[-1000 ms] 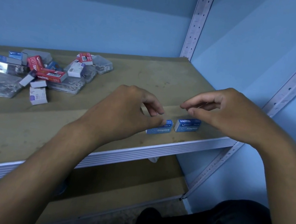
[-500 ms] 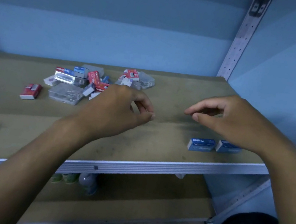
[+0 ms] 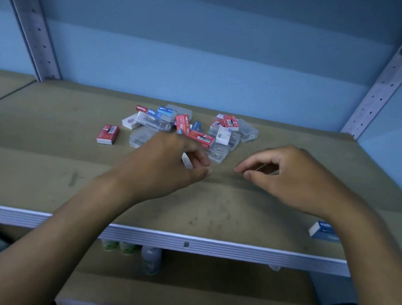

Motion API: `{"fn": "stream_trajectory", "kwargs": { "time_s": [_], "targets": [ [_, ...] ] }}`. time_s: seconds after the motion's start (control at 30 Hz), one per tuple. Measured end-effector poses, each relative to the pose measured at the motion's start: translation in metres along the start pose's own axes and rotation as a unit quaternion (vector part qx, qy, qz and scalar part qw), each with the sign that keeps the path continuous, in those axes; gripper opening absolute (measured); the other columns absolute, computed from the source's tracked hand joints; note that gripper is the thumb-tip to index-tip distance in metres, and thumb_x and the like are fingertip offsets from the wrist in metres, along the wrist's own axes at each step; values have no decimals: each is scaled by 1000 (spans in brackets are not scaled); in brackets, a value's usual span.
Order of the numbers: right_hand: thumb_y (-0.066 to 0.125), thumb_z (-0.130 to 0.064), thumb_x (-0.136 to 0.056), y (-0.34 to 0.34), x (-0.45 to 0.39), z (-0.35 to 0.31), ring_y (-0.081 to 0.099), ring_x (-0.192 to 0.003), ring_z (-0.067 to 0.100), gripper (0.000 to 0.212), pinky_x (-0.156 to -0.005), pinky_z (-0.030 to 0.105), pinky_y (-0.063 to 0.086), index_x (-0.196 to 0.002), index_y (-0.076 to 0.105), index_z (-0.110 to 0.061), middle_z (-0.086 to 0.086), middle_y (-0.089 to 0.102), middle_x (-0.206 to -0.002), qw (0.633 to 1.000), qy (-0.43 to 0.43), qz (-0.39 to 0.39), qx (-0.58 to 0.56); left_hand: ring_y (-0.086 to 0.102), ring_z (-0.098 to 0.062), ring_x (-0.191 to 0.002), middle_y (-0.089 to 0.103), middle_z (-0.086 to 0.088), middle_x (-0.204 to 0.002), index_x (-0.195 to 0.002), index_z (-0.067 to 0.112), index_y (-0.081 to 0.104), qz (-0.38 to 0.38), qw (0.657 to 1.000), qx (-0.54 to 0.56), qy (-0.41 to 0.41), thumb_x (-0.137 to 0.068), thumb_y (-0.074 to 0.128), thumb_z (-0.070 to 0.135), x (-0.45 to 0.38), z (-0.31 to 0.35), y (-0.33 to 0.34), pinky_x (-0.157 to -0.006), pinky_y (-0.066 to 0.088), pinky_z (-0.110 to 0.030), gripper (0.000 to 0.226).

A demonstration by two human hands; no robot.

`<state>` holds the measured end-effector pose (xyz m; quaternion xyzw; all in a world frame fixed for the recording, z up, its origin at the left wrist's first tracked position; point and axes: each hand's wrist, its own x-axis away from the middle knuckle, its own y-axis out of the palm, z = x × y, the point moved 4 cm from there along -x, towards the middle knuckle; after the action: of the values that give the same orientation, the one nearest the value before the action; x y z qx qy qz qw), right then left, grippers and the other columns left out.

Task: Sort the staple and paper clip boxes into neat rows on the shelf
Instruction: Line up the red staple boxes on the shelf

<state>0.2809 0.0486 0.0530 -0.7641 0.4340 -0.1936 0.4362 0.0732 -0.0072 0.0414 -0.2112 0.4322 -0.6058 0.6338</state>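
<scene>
1. So both hands hovered over the shelf [image 3: 32, 178], just in front of the pile of boxes [image 3: 185, 128]
2. Left hand [image 3: 166, 165] had its fingers loosely curled, holding nothing as far as could be seen, with a white box [image 3: 187, 162] peeking out behind them
3. Right hand [image 3: 287, 179] was loosely curled too, nothing in it
4. One red box [image 3: 108, 134] sat apart, left of the pile
5. Blue box [image 3: 320, 230] lay near the front edge, partly hidden by the right forearm

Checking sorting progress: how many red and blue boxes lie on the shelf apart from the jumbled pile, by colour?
Red box: 1
Blue box: 1, partly hidden, near the front edge
Total: 2
</scene>
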Motion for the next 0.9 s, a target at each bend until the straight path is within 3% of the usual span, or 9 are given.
{"fn": "stream_trajectory", "kwargs": {
  "time_s": [0.13, 0.2, 0.27, 0.43, 0.53, 0.67, 0.8, 0.9],
  "targets": [
    [70, -23, -91, 11, -12, -5, 68, -88, -6, 20, -84, 15, 52, -95, 80, -39, -22, 76, -92, 1000, -5, -7, 4, 58, 11, -71, 64, 22, -77, -89, 29, 74, 14, 1000, -18, -4, -83, 73, 34, -2, -13, -6, -62, 39, -4, 8],
    [69, -24, -91, 16, -18, -8, 67, -89, -5, 20, -85, 17, 53, -97, 79, -40, -21, 75, -95, 1000, -5, -9, 2, 57, 7, -71, 66, 17, -81, -92, 30, 74, 30, 999, -38, -13, -82, 73, 33, -4, -23, -12, -65, 42, -12, 11],
    [69, -24, -91, 21, -25, -12, 67, -89, -4, 21, -85, 16, 53, -100, 78, -40, -20, 75, -98, 1000, -12, 1, -1, 56, 4, -74, 68, 13, -89, -98, 28, 73, 48, 997, -56, -23, -81, 74, 33, -6, -34, -18, -66, 40, -8, 17],
    [69, -22, -90, 32, -43, -25, 64, -93, -3, 29, -79, 6, 44, -112, 73, -40, -21, 69, -107, 998, -41, 54, 11, 54, 3, -77, 65, 15, -97, -101, 32, 71, 78, 993, -68, -60, -81, 74, 38, -7, -61, -30, -64, 34, -1, 21],
    [71, -23, -89, 40, -57, -33, 59, -91, 0, 33, -76, 0, 36, -116, 71, -42, -23, 62, -103, 994, -65, 84, 6, 55, -3, -81, 63, 14, -100, -98, 34, 69, 94, 990, -68, -76, -79, 73, 41, -6, -75, -35, -71, 42, -15, 21],
    [71, -22, -88, 54, -77, -36, 53, -108, 8, 41, -86, 16, 37, -125, 66, -38, -10, 55, -117, 992, -84, 88, 21, 53, -9, -92, 58, 9, -105, -107, 27, 68, 100, 985, -100, -95, -80, 73, 36, -7, -96, -41, -83, 40, -21, 29],
    [69, -27, -89, 67, -96, -29, 49, -118, 12, 38, -97, 29, 43, -125, 64, -40, -8, 57, -122, 993, -73, 75, 56, 59, -20, -98, 56, 1, -113, -112, 26, 67, 85, 979, -101, -153, -81, 70, 42, -6, -117, -44, -93, 47, -29, 35],
    [69, -31, -90, 72, -103, -26, 46, -123, 12, 35, -101, 29, 41, -123, 64, -42, -10, 58, -126, 993, -65, 72, 66, 57, -20, -107, 55, -2, -117, -116, 25, 66, 66, 975, -103, -188, -87, 61, 36, -5, -126, -45, -96, 41, -26, 31]
  ]
}}
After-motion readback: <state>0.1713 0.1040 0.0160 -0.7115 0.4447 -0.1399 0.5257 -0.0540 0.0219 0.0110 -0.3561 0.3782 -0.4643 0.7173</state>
